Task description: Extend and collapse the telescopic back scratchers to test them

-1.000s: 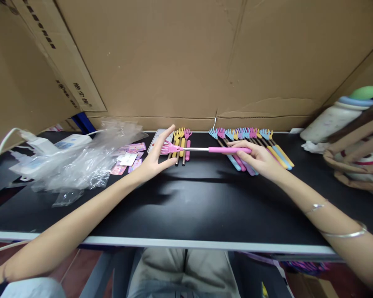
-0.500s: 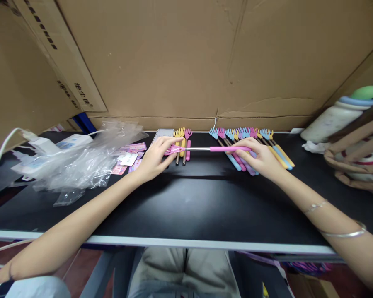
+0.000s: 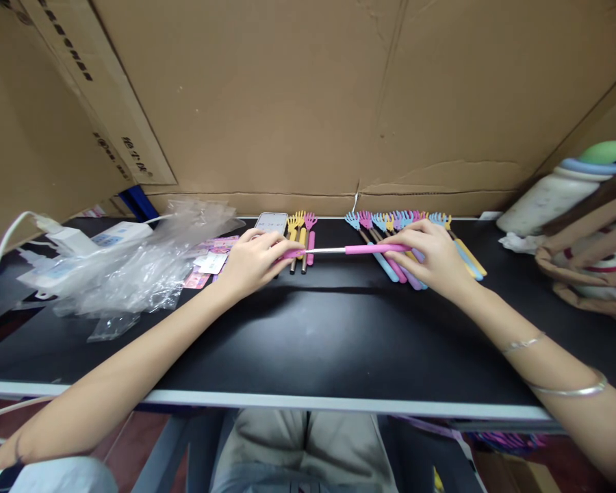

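A pink back scratcher (image 3: 367, 250) with a metal rod is held level between my two hands, above the black table. My left hand (image 3: 257, 263) is closed around its claw end, which the fingers mostly cover. At the other end, my right hand (image 3: 428, 257) pinches the pink handle. Under and beside the right hand lies a row of several back scratchers (image 3: 388, 270) in blue, pink, purple and yellow. Close to the left fingertips lies a smaller group of yellow and pink back scratchers (image 3: 311, 250).
A phone (image 3: 272, 221) showing a timer lies behind my left hand. Clear plastic bags (image 3: 144, 267) partly cover a white power strip (image 3: 120, 234); printed cards (image 3: 198, 277) lie alongside. A bottle (image 3: 554, 195) and brown bag (image 3: 559, 267) stand right. Cardboard (image 3: 308, 103) walls the back.
My left fingers have closed further over the claw, hiding most of it. The back scratcher has shifted slightly left, and my right hand's fingers have moved a little on the handle.
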### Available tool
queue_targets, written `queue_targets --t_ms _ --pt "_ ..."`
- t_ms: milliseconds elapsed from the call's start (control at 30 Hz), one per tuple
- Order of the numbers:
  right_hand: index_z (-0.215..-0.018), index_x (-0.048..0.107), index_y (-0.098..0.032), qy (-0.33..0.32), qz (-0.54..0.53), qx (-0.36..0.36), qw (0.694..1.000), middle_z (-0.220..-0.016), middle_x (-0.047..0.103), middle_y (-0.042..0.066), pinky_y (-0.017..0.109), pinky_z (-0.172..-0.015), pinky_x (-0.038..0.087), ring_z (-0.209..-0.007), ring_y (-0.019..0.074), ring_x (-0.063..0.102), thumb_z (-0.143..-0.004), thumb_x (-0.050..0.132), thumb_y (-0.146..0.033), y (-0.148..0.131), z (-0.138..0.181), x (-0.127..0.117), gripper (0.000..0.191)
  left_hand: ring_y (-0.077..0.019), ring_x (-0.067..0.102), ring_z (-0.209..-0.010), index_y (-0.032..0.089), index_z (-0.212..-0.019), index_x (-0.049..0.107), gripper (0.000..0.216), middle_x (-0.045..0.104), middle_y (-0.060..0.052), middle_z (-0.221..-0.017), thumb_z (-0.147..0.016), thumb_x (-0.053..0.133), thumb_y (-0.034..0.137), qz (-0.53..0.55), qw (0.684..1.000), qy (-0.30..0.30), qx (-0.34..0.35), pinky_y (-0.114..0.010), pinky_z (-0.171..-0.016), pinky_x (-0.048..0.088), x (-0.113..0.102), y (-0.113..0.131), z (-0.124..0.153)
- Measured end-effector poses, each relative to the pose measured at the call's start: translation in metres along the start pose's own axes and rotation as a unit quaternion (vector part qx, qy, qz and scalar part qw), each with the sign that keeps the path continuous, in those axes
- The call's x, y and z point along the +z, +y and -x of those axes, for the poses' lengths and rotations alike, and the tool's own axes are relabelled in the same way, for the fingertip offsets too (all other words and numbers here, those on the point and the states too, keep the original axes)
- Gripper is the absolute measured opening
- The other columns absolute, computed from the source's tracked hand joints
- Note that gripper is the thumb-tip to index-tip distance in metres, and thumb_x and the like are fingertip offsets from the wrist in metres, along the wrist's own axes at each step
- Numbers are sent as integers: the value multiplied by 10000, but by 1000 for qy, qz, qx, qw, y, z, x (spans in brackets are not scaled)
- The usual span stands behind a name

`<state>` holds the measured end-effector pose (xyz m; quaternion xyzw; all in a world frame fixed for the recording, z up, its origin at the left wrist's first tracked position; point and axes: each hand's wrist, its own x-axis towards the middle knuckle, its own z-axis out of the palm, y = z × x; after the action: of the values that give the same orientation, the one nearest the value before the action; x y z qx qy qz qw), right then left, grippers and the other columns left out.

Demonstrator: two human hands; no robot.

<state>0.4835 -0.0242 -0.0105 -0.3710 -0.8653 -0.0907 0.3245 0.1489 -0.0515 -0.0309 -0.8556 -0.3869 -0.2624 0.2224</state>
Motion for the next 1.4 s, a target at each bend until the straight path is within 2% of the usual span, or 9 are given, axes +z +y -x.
queue_targets --t_ms 200,600,833,1033,1233,1400 --pt "-928 684 -254 -13 11 2 1000 -824 620 71 380 -733 405 -859 233 545 -878 489 -435 0 0 1 271 -183 603 -848 262 -1166 597 299 649 -50 -963 -971 385 341 -5 1000 -18 9 -381 -908 387 1 2 0" --pt "-916 695 -224 -31 24 -29 999 -810 594 77 362 -735 435 -808 207 556 -889 483 -406 4 2 1 281 -187 658 -882 257 -1149 609 287 701 -35 -1008 -971 393 319 -6 998 -46 53 -410 -981 360 1 0 1" --pt "-915 693 -222 -27 24 -26 999 -753 578 74 339 -669 435 -789 209 548 -904 445 -416 2 1 -1 315 -177 674 -846 246 -1087 618 255 716 -6 -1007 -974 407 332 -12 997 -35 66 -390 -971 377 3 -2 2" --pt "-922 693 -205 -22 29 -24 999 -768 574 79 332 -674 434 -790 206 537 -912 434 -420 1 2 -2 337 -157 674 -777 231 -1054 614 233 727 10 -947 -978 410 310 -18 996 -19 86 -366 -967 377 5 -2 2" --pt "-950 676 -219 -34 54 -26 998 -790 597 77 326 -686 410 -768 200 536 -923 406 -430 2 1 -3 344 -149 650 -820 235 -1065 630 235 713 1 -932 -968 427 303 -23 998 -12 65 -329 -892 399 3 0 0" --pt "-970 651 -218 -47 70 -59 995 -840 654 53 326 -752 382 -787 183 558 -938 389 -415 2 0 -3 329 -160 623 -841 233 -1036 639 211 692 -3 -931 -948 460 302 -21 999 -10 47 -323 -829 400 1 2 -1"
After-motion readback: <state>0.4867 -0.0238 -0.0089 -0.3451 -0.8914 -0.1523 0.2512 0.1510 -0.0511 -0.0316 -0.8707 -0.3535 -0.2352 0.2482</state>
